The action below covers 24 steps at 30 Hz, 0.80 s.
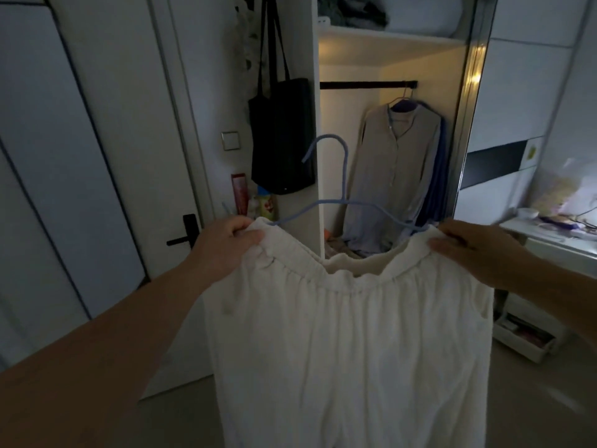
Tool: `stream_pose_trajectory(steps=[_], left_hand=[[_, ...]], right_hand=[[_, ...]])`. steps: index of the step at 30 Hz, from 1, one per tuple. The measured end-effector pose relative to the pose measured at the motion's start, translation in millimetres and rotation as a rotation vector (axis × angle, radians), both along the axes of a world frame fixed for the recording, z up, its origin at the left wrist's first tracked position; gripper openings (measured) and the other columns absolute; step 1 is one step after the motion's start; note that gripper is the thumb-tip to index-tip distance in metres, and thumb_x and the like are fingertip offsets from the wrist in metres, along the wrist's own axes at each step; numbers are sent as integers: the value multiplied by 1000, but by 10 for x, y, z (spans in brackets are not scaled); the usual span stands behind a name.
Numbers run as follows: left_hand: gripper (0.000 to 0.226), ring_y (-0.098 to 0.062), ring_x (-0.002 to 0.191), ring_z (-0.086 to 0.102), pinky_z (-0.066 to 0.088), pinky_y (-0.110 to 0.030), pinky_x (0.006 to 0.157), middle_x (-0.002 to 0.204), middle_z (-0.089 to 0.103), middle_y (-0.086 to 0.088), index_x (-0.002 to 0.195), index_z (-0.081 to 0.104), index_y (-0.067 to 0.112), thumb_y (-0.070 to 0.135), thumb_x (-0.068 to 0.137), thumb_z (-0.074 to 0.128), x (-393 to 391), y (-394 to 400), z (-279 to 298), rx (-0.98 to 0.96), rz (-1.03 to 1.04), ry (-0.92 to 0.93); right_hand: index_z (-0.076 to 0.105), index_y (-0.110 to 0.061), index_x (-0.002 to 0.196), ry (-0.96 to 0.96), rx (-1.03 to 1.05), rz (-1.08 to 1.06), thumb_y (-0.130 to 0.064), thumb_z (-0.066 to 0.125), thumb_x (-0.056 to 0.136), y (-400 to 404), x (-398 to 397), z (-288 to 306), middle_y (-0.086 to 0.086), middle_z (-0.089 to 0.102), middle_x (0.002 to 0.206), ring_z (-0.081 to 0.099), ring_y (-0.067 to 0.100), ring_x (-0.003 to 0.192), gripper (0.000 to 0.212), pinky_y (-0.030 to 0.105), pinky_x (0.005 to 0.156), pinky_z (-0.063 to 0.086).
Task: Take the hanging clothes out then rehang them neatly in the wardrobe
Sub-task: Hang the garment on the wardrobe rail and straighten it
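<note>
Gripping white trousers (349, 334) by the waistband — both hands (226, 244) — on blue hanger (344, 189).

A: Item one, white garment (349, 334)?
B: Lower part cut off by the bottom edge; full length not recordable.
A: Blue hanger (345, 176)?
B: Both shoulder ends hidden inside the waistband.
A: Clothes on the rail (368, 85)?
B: Beige shirt (394, 169) covers a blue garment (436, 176) behind; only an edge shows.
A: Top shelf (387, 35)?
B: Folded things, cropped by the frame, too dim to identify.
A: Desk (555, 237) at right?
B: Small objects, blurred, unidentifiable.
</note>
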<state>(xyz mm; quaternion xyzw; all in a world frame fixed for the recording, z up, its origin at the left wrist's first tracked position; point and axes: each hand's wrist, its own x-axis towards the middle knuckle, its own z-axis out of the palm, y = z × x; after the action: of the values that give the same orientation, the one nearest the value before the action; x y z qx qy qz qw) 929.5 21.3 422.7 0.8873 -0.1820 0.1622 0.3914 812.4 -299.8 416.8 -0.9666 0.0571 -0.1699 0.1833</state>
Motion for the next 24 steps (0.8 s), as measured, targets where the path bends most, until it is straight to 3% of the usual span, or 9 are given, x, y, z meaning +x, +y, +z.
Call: stream_pose_trajectory(steps=[4, 7, 11, 15, 18, 24], left_hand=[[7, -4, 65, 49, 35, -15, 57, 69, 55, 12, 90, 63, 25, 26, 90, 57, 508, -188, -18, -28, -102, -39], [12, -3, 62, 46, 33, -17, 56, 66, 51, 12, 89, 63, 19, 27, 91, 54, 800, -481, -45, -6, -190, -76], [12, -1, 64, 49, 34, -11, 54, 69, 53, 14, 87, 60, 21, 31, 91, 53, 1151, -961, -61, 53, -262, -88], [24, -10, 59, 46, 30, -25, 52, 60, 46, 7, 74, 57, 16, 35, 89, 56, 1527, -1450, -102, 70, -297, -82], [36, -9, 53, 40, 29, -27, 53, 55, 40, 5, 58, 42, 23, 33, 88, 56, 1823, -1895, -113, 34, -308, -70], [43, -7, 52, 36, 27, -26, 51, 53, 36, 6, 53, 33, 25, 26, 89, 56, 2495, -2907, -28, -48, -298, -48]], right_hand=[[54, -25, 79, -18, 92, -80, -33, 46, 92, -113, 228, -9, -5, 54, 75, 50, 7, 71, 17, 25, 62, 38], [58, -21, 82, -99, 115, -177, -31, 49, 92, -292, 286, -16, 3, 57, 77, 52, 14, 73, 16, 33, 67, 41], [49, -30, 68, -158, 114, -283, -28, 52, 91, -576, 322, 6, -3, 51, 69, 47, 12, 66, 23, 28, 59, 34], [57, -17, 77, -187, 97, -381, -29, 53, 90, -998, 459, 61, 4, 54, 69, 48, 18, 66, 18, 31, 60, 35], [56, -17, 76, -194, 65, -406, -31, 53, 90, -1392, 662, 164, 6, 53, 66, 47, 17, 62, 20, 28, 58, 35], [59, -16, 82, -128, -20, -405, -34, 51, 90, -2330, 1269, 347, 5, 59, 72, 55, 16, 69, 21, 30, 61, 40]])
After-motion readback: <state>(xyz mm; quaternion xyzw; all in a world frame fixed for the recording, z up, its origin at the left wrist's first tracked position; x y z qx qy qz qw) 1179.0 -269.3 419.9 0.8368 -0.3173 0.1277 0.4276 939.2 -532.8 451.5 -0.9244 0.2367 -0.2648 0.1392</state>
